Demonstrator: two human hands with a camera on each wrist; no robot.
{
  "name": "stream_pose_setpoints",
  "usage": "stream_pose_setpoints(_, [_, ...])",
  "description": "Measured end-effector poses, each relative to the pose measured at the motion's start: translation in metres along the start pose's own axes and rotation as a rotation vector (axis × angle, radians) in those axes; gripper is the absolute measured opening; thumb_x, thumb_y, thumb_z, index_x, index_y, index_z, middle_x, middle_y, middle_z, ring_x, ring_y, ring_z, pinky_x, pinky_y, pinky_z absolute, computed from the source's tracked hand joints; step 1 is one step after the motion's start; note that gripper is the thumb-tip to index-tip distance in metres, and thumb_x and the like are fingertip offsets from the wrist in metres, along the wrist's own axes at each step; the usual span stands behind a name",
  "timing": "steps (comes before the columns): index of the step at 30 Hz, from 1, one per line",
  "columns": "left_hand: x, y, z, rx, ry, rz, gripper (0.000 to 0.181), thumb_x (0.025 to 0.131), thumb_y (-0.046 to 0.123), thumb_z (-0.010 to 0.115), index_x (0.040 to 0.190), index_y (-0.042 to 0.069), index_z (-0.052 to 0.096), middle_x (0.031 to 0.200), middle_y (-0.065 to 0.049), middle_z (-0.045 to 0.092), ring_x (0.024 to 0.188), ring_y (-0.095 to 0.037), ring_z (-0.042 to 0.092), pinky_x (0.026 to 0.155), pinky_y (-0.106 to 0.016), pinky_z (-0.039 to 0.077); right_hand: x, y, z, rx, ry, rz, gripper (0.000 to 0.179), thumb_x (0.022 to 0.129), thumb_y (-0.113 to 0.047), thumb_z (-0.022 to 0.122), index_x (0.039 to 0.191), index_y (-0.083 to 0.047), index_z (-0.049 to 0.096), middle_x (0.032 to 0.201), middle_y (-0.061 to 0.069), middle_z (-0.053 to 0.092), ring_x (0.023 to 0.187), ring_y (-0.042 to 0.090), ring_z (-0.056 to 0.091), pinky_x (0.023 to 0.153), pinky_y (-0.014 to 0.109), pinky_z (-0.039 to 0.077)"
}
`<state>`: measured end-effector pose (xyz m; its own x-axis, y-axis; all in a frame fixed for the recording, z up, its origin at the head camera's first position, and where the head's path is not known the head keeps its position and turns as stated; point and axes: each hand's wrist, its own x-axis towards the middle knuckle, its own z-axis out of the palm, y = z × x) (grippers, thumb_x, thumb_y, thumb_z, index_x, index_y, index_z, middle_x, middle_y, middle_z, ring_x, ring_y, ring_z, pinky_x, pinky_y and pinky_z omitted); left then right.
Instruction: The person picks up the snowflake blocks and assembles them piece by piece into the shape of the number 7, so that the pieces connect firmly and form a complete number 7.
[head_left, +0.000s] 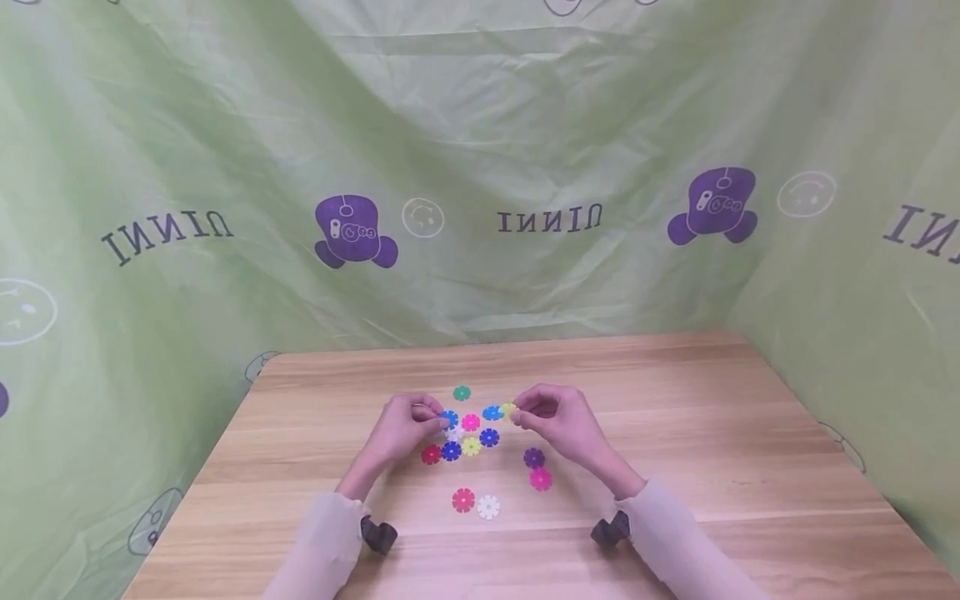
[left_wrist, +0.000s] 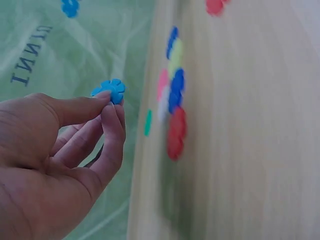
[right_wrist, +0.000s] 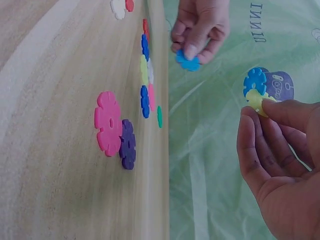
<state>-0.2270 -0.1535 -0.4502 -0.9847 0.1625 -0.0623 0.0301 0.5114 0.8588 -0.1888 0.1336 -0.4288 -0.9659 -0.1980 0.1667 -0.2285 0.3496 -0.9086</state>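
Note:
In the head view my left hand (head_left: 401,427) is raised over the table, pinching a light blue notched flower disc (left_wrist: 118,90) between thumb and fingertips. My right hand (head_left: 566,421) is up at about the same height on the other side. Its thumb and fingers pinch a yellow notched disc (right_wrist: 255,102), which is joined to another light blue disc (right_wrist: 254,80). A gap separates the left disc from the joined pair. Below the hands lies a cluster of discs: red (head_left: 431,454), dark blue (head_left: 451,451), yellow (head_left: 471,447), pink (head_left: 470,422) and white, partly covered in the head view.
A green disc (head_left: 462,392) lies farther back on the wooden table (head_left: 675,433). Purple (head_left: 534,457) and pink (head_left: 541,480) discs lie together at right. Red (head_left: 463,500) and white (head_left: 488,507) ones sit nearer the front. A green printed curtain (head_left: 480,275) hangs behind.

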Motion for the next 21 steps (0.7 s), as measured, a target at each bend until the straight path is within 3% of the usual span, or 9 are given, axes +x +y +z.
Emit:
stream_pose_setpoints(6, [-0.006,0.013,0.005,-0.11,-0.059,-0.007,0.019,0.091,0.012,0.081,0.107,0.009,0.07,0.098,-0.01,0.081,0.091,-0.03,0.077,0.079,-0.043,0.064,-0.002,0.002,0.002,0.005,-0.01,0.024,0.016,0.09,-0.011,0.082,0.105,-0.009,0.077,0.098,0.008,0.081,0.089,0.018,0.078,0.077,0.02,0.062])
stream_pose_setpoints(15, [-0.01,0.022,0.009,-0.136,-0.06,0.0,0.024,0.09,0.021,0.084,0.111,0.014,0.076,0.101,-0.003,0.082,0.101,-0.026,0.077,0.091,-0.046,0.063,-0.001,0.008,0.006,0.024,-0.004,0.038,0.016,0.091,-0.014,0.082,0.105,-0.008,0.077,0.097,0.009,0.081,0.089,0.021,0.079,0.077,0.022,0.063])
stream_pose_setpoints(21, [-0.009,0.028,0.012,-0.142,-0.086,0.035,0.023,0.089,0.025,0.085,0.109,0.015,0.078,0.099,-0.003,0.083,0.101,-0.032,0.077,0.084,-0.044,0.062,0.002,0.008,0.003,0.029,-0.004,0.02,0.016,0.091,-0.014,0.081,0.105,-0.008,0.077,0.098,0.01,0.081,0.09,0.021,0.079,0.078,0.023,0.064])
